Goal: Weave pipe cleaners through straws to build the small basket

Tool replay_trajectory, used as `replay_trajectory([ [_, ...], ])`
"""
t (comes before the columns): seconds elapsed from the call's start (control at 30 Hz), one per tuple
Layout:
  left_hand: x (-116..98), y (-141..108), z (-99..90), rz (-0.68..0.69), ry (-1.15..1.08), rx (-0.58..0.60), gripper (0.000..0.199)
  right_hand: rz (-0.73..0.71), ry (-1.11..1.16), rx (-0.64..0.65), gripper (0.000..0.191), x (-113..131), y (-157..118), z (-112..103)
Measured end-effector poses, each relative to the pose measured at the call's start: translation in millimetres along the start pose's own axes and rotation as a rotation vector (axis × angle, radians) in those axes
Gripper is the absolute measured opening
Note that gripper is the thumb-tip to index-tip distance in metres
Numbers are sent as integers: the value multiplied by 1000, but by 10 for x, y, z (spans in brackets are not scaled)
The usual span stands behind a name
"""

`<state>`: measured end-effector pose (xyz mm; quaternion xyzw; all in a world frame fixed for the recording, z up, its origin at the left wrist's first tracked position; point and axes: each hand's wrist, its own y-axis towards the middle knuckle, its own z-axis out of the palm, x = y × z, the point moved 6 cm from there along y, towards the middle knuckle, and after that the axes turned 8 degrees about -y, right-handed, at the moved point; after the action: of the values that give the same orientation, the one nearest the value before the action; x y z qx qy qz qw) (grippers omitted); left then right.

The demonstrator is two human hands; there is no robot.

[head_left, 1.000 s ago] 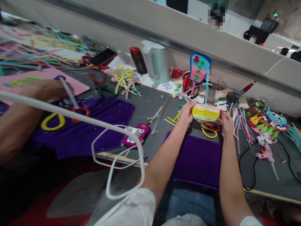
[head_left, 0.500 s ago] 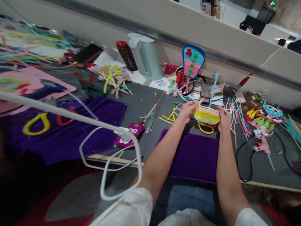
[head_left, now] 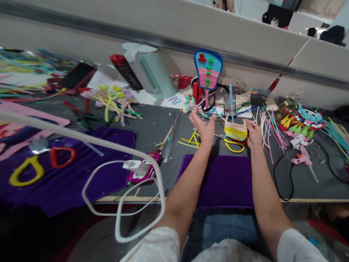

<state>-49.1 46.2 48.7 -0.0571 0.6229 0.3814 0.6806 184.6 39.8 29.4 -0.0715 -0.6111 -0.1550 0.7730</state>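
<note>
Between my hands is a small striped piece (head_left: 236,131) in yellow and cream, with a light blue stem (head_left: 231,103) rising behind it. My right hand (head_left: 253,134) pinches its right edge. To its left, my left hand (head_left: 204,127) is raised with thumb and fingers apart, touching nothing I can make out. Yellow-handled scissors (head_left: 235,146) lie just below the piece, partly covered by it. Yellow strips (head_left: 192,140) lie under my left hand. A purple cloth (head_left: 225,182) is spread between my forearms at the table edge.
A pale green kettle (head_left: 159,74) and a dark bottle (head_left: 127,72) stand behind. A white cable (head_left: 160,189) loops across the left foreground. At right lies a pink glue gun (head_left: 302,157) with a black cord. Red-and-yellow scissors (head_left: 63,157) lie on purple fabric at left.
My left hand has let go of the striped piece and moved left, its fingers opening. My right hand still holds the piece. The view has shifted slightly to the right.
</note>
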Motion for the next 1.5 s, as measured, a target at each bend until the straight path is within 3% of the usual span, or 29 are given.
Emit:
replay_trajectory([
  [0.13,-413,-298,274,224,75,419,15,-14,28,-25,42,26,-80,122],
  [0.27,-641,-630,465,308,126,644,20,-23,58,14,38,57,-177,248],
  [0.4,-680,-665,466,328,170,659,29,-49,21,42,34,134,-247,288],
  [0.57,-570,-585,440,285,134,626,36,-141,-54,53,33,275,-321,300],
  [0.7,-464,-559,454,114,-1,655,32,-234,-91,75,26,351,-355,318],
  [0.9,-398,-562,466,-155,-274,680,31,-230,-126,93,26,341,-333,296],
  [1.07,-242,-612,493,-489,-508,625,30,-266,-170,52,24,361,-383,300],
  [1.23,-178,-571,442,-617,-549,487,31,-539,-480,-27,16,448,-536,345],
  [1.37,-178,-534,409,-637,-586,416,30,-832,-743,46,15,490,-651,441],
  [1.5,-193,-547,411,-647,-584,428,30,-947,-834,34,20,503,-683,433],
])
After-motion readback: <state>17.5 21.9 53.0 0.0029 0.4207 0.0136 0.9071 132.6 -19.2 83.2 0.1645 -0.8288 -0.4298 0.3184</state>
